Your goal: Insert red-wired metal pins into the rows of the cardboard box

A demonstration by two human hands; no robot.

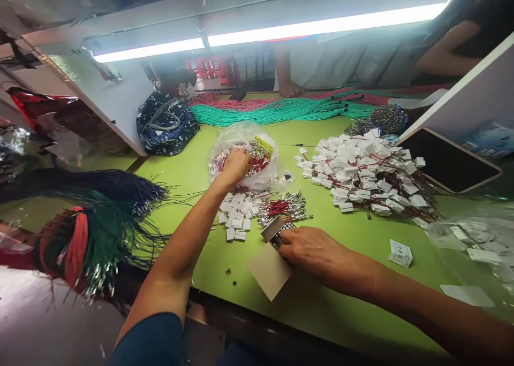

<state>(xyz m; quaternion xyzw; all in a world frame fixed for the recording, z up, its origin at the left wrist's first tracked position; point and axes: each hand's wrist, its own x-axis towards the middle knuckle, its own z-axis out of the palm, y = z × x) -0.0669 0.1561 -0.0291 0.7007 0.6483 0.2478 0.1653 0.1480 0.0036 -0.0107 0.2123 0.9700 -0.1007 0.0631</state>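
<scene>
My left hand (pixel 236 165) reaches into a clear plastic bag (pixel 244 146), its fingers closed among red wire leads (pixel 260 160). Below the bag lie a small heap of white connector blocks (pixel 235 216) and loose red leads with metal terminals (pixel 283 208). My right hand (pixel 317 251) grips a small grey-and-white perforated component (pixel 279 232) above a beige cardboard piece (pixel 270 269). Both rest on a green table (pixel 321 296). A larger heap of white blocks with red wires (pixel 361 173) lies to the right.
Teal wire bundles (pixel 273 112) cross the far side of the table, where a co-worker's hand (pixel 289 89) rests. Dark wire bundles (pixel 88 205) hang at the left. A navy patterned bag (pixel 166 125) and a dark wood-framed board (pixel 447 160) flank the table.
</scene>
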